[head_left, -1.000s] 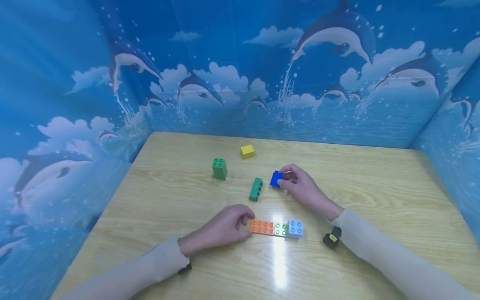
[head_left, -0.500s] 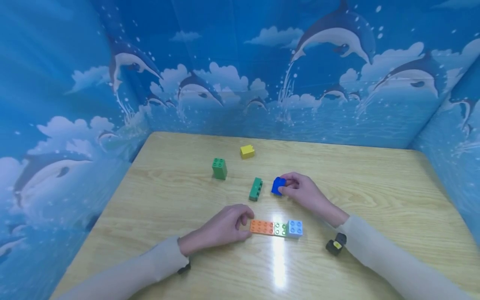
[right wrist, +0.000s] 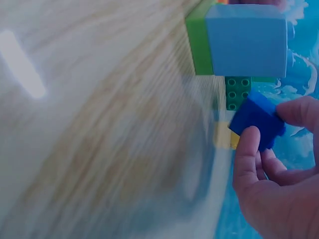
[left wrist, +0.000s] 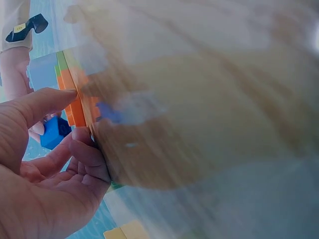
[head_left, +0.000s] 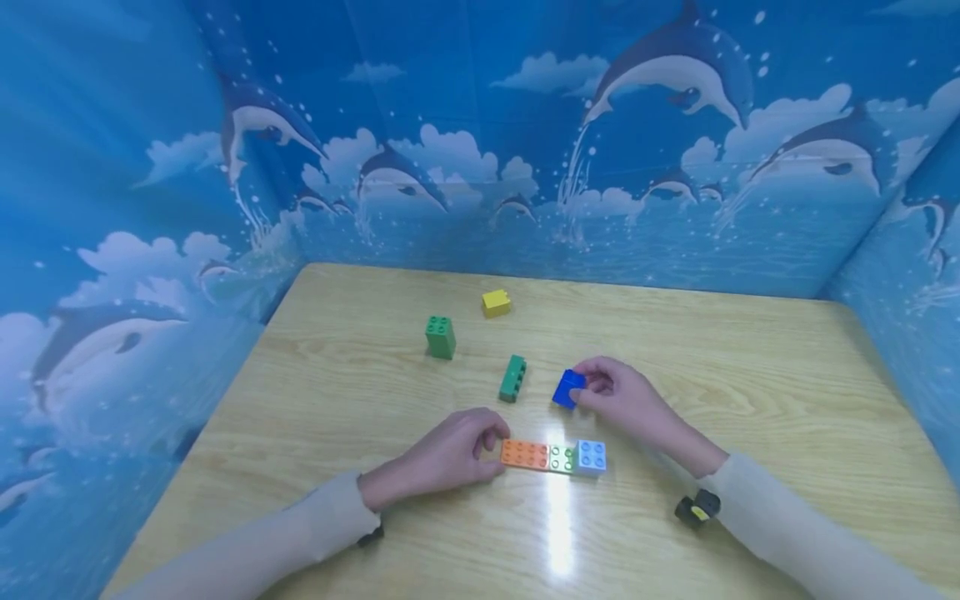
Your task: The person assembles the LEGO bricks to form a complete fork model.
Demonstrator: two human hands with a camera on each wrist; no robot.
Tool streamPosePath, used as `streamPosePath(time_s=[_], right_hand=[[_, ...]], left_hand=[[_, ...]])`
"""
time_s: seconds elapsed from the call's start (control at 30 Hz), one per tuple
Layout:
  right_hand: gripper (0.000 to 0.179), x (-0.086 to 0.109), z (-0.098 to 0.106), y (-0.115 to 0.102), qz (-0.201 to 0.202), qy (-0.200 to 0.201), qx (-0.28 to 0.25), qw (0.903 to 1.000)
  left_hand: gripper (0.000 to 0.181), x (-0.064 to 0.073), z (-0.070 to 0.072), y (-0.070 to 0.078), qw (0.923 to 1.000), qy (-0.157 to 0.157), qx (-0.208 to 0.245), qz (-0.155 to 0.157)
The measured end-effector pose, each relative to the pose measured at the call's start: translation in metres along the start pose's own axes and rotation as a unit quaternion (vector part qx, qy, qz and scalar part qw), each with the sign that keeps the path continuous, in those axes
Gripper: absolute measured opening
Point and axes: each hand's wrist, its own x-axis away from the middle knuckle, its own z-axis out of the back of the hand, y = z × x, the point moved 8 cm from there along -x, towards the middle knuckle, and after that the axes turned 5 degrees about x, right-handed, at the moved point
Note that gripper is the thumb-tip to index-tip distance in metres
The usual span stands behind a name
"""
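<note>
Blue brick [head_left: 567, 389] is hanging tilted just above the desk [head_left: 750, 375], at 11 o'clock from the light-blue brick [head_left: 591, 457] in the head view. Your right hand [head_left: 626, 404] is pinching it from its 3 o'clock side, the fingers parting only as wide as the brick. Your left hand [head_left: 450, 450], at 8 o'clock from the blue brick, is curling its fingers and thumb about the 9 o'clock end of the orange brick [head_left: 524, 454], the gap matching that end. The orange brick is forming a row with a light-green piece [head_left: 561, 459] at its 3 o'clock, on which the light-blue brick is sitting. From the blue brick, a dark-green brick [head_left: 512, 379] is lying at 9 o'clock, a tall green block [head_left: 440, 337] is standing at 10, and a yellow brick [head_left: 496, 303] is resting between 10 and 11.
</note>
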Motion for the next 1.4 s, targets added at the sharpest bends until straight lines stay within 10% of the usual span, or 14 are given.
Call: streamPosePath(time_s=[1.4], right_hand=[[0.034,0.056,-0.031,-0.037,0.138,-0.006,0.064,0.9883]], left_hand=[[0.04,0.0,0.0,-0.002,0.9996,0.003,-0.001,0.027]])
